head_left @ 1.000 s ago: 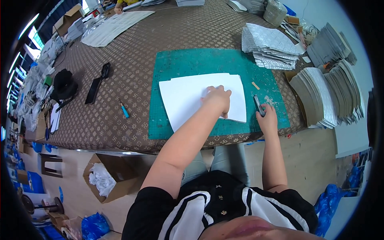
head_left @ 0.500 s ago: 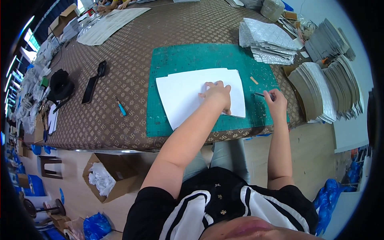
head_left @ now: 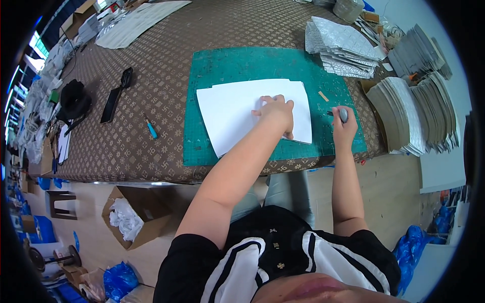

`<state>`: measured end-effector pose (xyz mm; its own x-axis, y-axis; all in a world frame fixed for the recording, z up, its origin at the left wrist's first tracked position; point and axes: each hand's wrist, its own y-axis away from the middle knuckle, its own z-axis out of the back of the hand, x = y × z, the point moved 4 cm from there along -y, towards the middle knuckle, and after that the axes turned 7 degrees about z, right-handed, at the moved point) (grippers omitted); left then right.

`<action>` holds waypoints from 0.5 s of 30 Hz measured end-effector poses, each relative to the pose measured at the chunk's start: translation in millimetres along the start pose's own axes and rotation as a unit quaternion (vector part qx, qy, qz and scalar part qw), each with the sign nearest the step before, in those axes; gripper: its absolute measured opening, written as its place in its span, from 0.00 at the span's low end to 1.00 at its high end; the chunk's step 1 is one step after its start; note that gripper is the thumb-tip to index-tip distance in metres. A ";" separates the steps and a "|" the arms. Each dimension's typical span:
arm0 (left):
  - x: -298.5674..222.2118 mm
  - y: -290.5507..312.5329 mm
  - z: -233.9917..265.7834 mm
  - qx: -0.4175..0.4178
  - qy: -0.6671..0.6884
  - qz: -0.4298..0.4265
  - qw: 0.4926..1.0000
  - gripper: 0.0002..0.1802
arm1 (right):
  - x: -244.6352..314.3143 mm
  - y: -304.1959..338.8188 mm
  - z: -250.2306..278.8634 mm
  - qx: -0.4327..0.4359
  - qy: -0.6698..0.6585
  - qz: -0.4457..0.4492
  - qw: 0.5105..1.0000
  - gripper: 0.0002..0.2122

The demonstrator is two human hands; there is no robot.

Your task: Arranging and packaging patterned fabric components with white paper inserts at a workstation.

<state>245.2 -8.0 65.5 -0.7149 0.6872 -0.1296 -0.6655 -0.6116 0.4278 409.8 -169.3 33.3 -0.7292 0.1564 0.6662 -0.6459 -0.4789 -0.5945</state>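
White sheets [head_left: 232, 111] lie under the left hand [head_left: 278, 113], fingers parted. The right hand [head_left: 344, 129] grips a grey tool [head_left: 344, 115] (its exact type unclear).

"What is glowing at far left?"
"A bright window [head_left: 38, 46] is shining there."
"And below?"
"A brown stool [head_left: 50, 204] is standing on pale flooring [head_left: 91, 222], while a light wall [head_left: 404, 16] is rising at right."
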 end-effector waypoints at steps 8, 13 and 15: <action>-2.4 -0.9 -0.5 -0.001 0.003 0.006 1.000 0.56 | 15.6 11.9 11.8 -0.043 -0.154 -0.032 0.987 0.13; -0.5 -2.0 0.9 -0.001 0.006 0.005 1.000 0.55 | 15.9 11.3 22.1 -0.016 -0.186 -0.113 0.976 0.16; -0.8 -1.1 -1.3 -0.001 0.003 0.008 1.000 0.56 | -0.4 18.3 21.6 -0.060 -0.350 -0.190 0.915 0.16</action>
<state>246.2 -8.4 64.0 -0.7263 0.6751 -0.1293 -0.6551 -0.6229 0.4276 403.2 -196.8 31.8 -0.1489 -0.3200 0.9356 -0.8736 -0.4008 -0.2761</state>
